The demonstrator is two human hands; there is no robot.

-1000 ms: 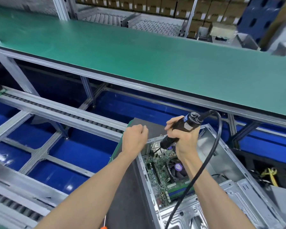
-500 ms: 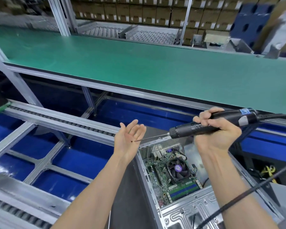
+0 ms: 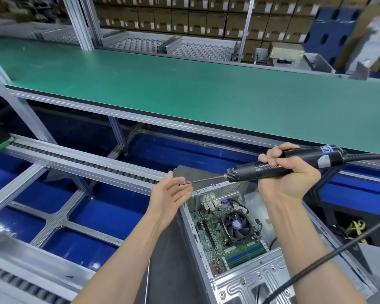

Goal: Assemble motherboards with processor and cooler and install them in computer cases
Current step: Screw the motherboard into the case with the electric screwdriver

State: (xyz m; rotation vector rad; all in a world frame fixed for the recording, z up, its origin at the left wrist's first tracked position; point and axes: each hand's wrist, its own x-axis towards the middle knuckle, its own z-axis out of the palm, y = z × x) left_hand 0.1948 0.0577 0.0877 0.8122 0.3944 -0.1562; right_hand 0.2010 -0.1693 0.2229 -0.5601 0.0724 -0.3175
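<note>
Above the open computer case (image 3: 261,279), at about five o'clock in the view, the right hand (image 3: 292,174) is wrapping its curled fingers around the black electric screwdriver (image 3: 279,164), holding it nearly level with the bit (image 3: 203,179) pointing toward nine o'clock. At the bit's tip the left hand (image 3: 170,197) is lying palm-up, fingers loosely spread and slightly cupped, gripping nothing that can be made out; whether a screw is sitting on the tip is too small to tell. Down inside the case the motherboard (image 3: 215,242) is lying flat, its cooler (image 3: 236,224) fan facing up at the board's middle.

By my reading, the screwing-down of the board is the step in hand, and the bit is being loaded or checked. The next move is calling for swinging the driver upright and lowering it straight into a mounting hole, keeping the cable (image 3: 329,255) off the board.

Compared with a second ago, the driver is no longer standing upright inside the case: it is now raised and turned level, and the left hand is no longer fisted
</note>
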